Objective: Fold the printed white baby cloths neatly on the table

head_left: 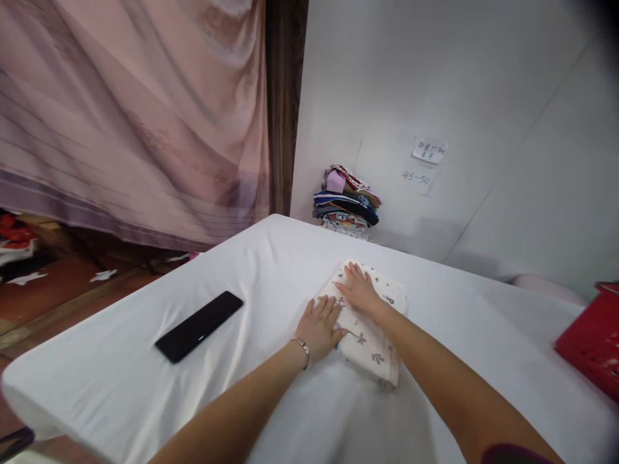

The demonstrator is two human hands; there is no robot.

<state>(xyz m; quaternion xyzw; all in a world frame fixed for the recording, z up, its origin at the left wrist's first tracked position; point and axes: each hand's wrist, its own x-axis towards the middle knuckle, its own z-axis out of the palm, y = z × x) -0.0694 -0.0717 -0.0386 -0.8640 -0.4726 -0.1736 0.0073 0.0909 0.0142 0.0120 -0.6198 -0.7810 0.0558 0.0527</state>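
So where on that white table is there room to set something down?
The white table has bare room between the black slab and the left hand, and from the folded patterned cloth toward the red basket. It's crowded at the cloth, under that hand and the right hand, and nearer, where the forearms reach in.

The white cloth (362,328) was patterned with grey-brown sprigs; the surface (271,270) was covered in white, the phone (199,327) coloured black, the container (592,341) red, the curtain (145,116) pinkish.
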